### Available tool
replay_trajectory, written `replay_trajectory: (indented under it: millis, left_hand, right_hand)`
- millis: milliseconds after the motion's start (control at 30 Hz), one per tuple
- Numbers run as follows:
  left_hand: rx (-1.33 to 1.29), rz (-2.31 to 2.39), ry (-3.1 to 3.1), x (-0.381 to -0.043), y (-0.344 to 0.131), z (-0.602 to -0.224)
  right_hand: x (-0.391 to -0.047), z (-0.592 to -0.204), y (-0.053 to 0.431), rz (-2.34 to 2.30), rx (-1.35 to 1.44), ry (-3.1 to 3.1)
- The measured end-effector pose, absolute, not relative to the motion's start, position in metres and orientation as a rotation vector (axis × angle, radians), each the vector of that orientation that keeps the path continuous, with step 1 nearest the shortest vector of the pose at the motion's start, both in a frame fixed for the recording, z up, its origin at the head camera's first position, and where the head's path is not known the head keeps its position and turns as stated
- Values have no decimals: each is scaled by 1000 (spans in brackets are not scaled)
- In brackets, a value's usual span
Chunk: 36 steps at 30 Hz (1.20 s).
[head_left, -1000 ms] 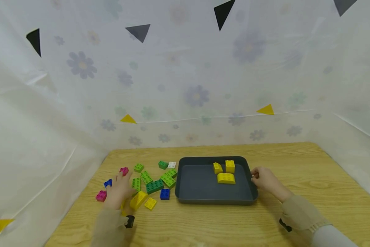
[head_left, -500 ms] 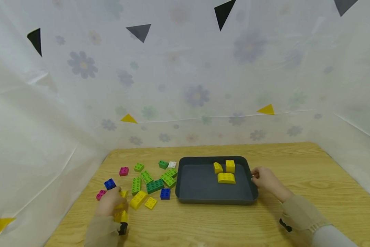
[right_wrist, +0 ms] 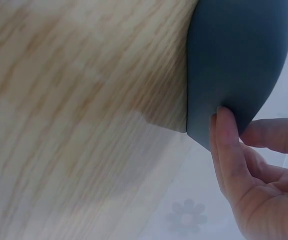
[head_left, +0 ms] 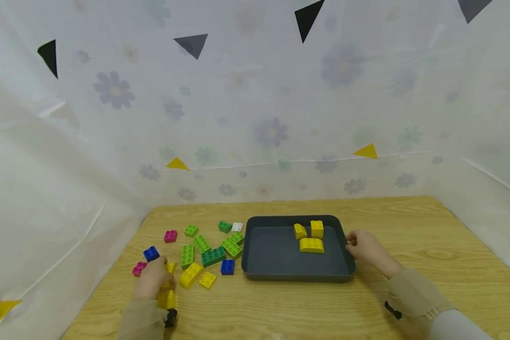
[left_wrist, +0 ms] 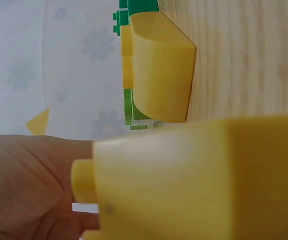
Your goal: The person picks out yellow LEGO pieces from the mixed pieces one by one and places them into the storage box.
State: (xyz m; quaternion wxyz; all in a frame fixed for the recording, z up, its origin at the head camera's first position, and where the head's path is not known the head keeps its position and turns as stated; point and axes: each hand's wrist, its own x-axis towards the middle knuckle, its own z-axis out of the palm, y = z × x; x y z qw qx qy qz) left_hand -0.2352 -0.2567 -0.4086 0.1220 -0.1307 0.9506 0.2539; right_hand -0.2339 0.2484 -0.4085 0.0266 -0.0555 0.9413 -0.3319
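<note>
My left hand [head_left: 149,279] is low over the table at the left, fingers and thumb around a yellow toy brick [head_left: 170,268] that they partly cover. Another yellow brick [head_left: 167,299] lies just below that hand; in the left wrist view a yellow brick [left_wrist: 163,185] close to the lens hides the fingertips. My right hand [head_left: 367,250] pinches the right rim of a dark grey tray [head_left: 272,277]. Seen from the right wrist, fingers [right_wrist: 228,132] press the tray's outer wall while the thumb goes behind the rim. Inside the tray sit three yellow bricks, one with a rounded top [head_left: 312,245].
Around my left hand lie a blue brick [head_left: 151,253] and pink bricks [head_left: 170,236]. Several green bricks [head_left: 213,256], a yellow arched brick [head_left: 191,275], a flat yellow brick [head_left: 207,280] and a white brick [head_left: 237,227] spread toward the tray. Behind the table hangs a flowered curtain [head_left: 255,104].
My left hand has drawn back from above the pink and blue bricks toward me, lowering its fingers to a yellow brick. The right hand and tray have stayed put.
</note>
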Motion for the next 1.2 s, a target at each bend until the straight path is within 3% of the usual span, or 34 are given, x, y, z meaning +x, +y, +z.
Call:
replay_trajectory:
  millis: [533, 833, 1200]
  left_hand:
    - [-368, 766, 2752, -246, -254, -397]
    - [-219, 538, 2918, -254, -227, -365]
    - [157, 496, 3068, -273, -163, -328]
  right_hand:
    - [-236, -409, 251, -1039, -167, 2897]
    - [-235, -409, 250, -1067, -161, 2883]
    - [-235, -409, 250, -1075, -158, 2875]
